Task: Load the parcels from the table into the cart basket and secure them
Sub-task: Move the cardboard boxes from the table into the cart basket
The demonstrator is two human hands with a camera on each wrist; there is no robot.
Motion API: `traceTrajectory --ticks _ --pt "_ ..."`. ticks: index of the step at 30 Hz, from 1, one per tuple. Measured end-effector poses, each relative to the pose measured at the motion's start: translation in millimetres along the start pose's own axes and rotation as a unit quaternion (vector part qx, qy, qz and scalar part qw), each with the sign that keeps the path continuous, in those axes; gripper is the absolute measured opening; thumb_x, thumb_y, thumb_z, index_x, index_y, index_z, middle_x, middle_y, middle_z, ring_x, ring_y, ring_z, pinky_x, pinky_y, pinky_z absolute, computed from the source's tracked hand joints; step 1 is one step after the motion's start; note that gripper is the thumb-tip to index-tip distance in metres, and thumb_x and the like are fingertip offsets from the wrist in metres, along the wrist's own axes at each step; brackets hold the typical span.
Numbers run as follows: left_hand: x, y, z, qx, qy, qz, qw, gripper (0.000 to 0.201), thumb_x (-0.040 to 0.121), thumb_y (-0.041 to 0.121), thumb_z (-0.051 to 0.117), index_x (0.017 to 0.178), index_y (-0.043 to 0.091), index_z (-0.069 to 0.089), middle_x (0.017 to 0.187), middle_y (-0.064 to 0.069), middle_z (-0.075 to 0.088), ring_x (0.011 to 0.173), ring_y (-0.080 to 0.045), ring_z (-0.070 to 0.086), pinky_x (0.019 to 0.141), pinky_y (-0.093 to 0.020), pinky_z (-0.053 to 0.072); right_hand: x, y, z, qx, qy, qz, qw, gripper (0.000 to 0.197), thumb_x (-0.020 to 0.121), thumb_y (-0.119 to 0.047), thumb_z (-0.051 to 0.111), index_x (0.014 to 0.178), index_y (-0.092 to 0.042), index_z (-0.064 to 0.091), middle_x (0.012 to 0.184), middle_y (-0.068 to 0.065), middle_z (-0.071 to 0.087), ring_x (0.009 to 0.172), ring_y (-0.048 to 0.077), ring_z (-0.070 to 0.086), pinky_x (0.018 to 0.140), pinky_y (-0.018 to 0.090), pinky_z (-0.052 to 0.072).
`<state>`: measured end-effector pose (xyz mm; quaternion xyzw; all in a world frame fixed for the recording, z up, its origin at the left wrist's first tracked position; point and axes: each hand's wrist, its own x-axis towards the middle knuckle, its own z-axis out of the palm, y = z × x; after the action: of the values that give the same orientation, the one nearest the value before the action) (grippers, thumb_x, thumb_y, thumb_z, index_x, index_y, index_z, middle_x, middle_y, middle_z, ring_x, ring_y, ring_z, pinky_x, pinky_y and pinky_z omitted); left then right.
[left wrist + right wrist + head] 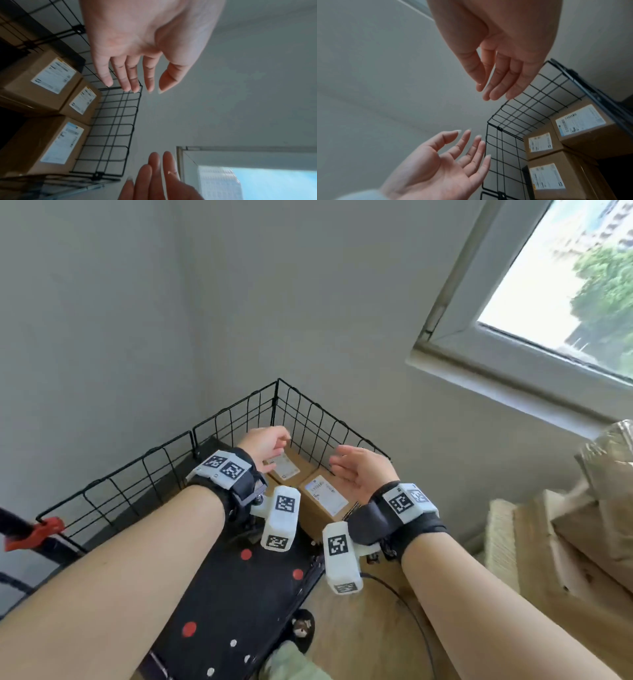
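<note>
Both grips spread and empty, left hand and right hand above three boxes in wire basket

walls: plain grey
window: upper right, daylight, trees outside
floor: light wood

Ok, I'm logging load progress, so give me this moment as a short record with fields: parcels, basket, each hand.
parcels: three brown cardboard boxes with white labels, side by side, labels up
basket: black wire-grid cart basket, holding all three boxes
left hand: open, above the boxes, holding nothing
right hand: open, palm facing the left hand, holding nothing
securing: no strap or cover visible over the boxes
</note>
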<state>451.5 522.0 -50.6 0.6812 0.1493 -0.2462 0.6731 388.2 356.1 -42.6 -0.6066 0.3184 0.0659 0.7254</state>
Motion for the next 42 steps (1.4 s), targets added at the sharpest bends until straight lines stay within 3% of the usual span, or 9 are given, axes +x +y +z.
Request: traceTrajectory --ticks 4,12,17,22,28,30,34,39,42 --pt "-52.0 17.1 30.1 0.021 -0.060 0.032 0.997 0.016 0.090 0.015 0.052 0.103 0.016 0.061 0.101 -0.002 0.058 0.101 -0.017 0.054 0.091 -0.038 0.039 -56.2 -15.7 -27.5 0.054 0.028 -0.045 0.997 0.023 0.091 0.002 0.047 0.093 -0.010 0.066 0.074 0.008 0.065 0.054 0.012 0.059 0.061 0.022 0.049" --pt "-129.2 53.1 98.7 0.038 -0.146 0.095 0.984 0.015 0.091 0.011 0.048 0.091 0.019 0.061 0.081 0.002 0.053 0.089 -0.016 0.050 0.101 -0.041 0.036 -145.0 -58.1 -98.3 0.044 0.093 -0.124 0.987 0.032 0.092 0.001 0.040 0.080 -0.016 0.064 0.077 0.006 0.064 0.064 0.013 0.058 0.066 0.024 0.046" --pt "-160.8 68.4 147.2 0.039 -0.194 0.127 0.972 0.017 0.091 0.009 0.049 0.085 0.020 0.061 0.079 0.003 0.056 0.081 -0.014 0.052 0.090 -0.036 0.037 -182.2 -84.0 -150.0 0.040 0.130 -0.177 0.975 0.030 0.090 0.002 0.041 0.083 -0.015 0.064 0.076 0.004 0.065 0.068 0.014 0.059 0.068 0.025 0.047" --pt "-181.5 78.4 202.2 0.054 -0.228 0.146 0.961 0.018 0.087 0.007 0.052 0.082 0.021 0.062 0.079 0.003 0.059 0.078 -0.012 0.054 0.087 -0.036 0.037 -205.9 -95.3 -208.6 0.036 0.151 -0.214 0.964 0.031 0.093 0.003 0.039 0.086 -0.016 0.063 0.059 -0.006 0.069 0.064 0.010 0.061 0.056 0.019 0.051" --pt "-209.9 89.4 283.4 0.079 -0.274 0.160 0.945 0.018 0.088 0.007 0.050 0.082 0.020 0.060 0.077 0.002 0.056 0.078 -0.013 0.053 0.086 -0.036 0.039 -238.9 -108.8 -281.2 0.043 0.248 -0.222 0.942 0.031 0.088 0.004 0.041 0.079 -0.015 0.064 0.074 0.003 0.065 0.067 0.013 0.058 0.070 0.027 0.047" --pt "-218.7 97.5 311.4 0.087 -0.287 0.161 0.940 0.017 0.088 0.007 0.050 0.080 0.020 0.059 0.075 0.003 0.054 0.079 -0.014 0.053 0.084 -0.036 0.040 -247.2 -112.3 -312.1 0.058 0.265 -0.231 0.934 0.030 0.088 0.006 0.043 0.081 -0.012 0.066 0.073 0.005 0.065 0.065 0.014 0.058 0.067 0.027 0.046" --pt "-235.6 109.2 365.9 0.100 -0.294 0.165 0.936 0.014 0.091 0.010 0.051 0.081 0.017 0.056 0.078 0.001 0.054 0.079 -0.015 0.054 0.088 -0.040 0.043 -258.4 -125.3 -375.2 0.076 0.298 -0.236 0.922 0.030 0.089 0.006 0.044 0.073 -0.012 0.062 0.071 0.005 0.063 0.062 0.015 0.056 0.060 0.026 0.045" --pt "-248.1 113.8 435.6 0.163 -0.272 0.192 0.929 0.002 0.090 0.012 0.052 0.091 0.013 0.052 0.091 -0.003 0.051 0.088 -0.018 0.052 0.079 -0.038 0.046 -259.3 -139.1 -452.1 0.092 0.315 -0.245 0.912 0.030 0.090 0.005 0.041 0.076 -0.015 0.060 0.069 0.003 0.059 0.058 0.012 0.052 0.057 0.022 0.042" --pt "-256.3 116.3 481.5 0.218 -0.232 0.225 0.921 0.012 0.089 0.014 0.054 0.100 0.011 0.053 0.099 -0.005 0.052 0.097 -0.021 0.051 0.086 -0.042 0.047 -253.6 -140.8 -496.0 0.106 0.326 -0.256 0.904 0.032 0.088 0.006 0.043 0.074 -0.015 0.061 0.069 0.003 0.059 0.060 0.012 0.053 0.059 0.022 0.043"
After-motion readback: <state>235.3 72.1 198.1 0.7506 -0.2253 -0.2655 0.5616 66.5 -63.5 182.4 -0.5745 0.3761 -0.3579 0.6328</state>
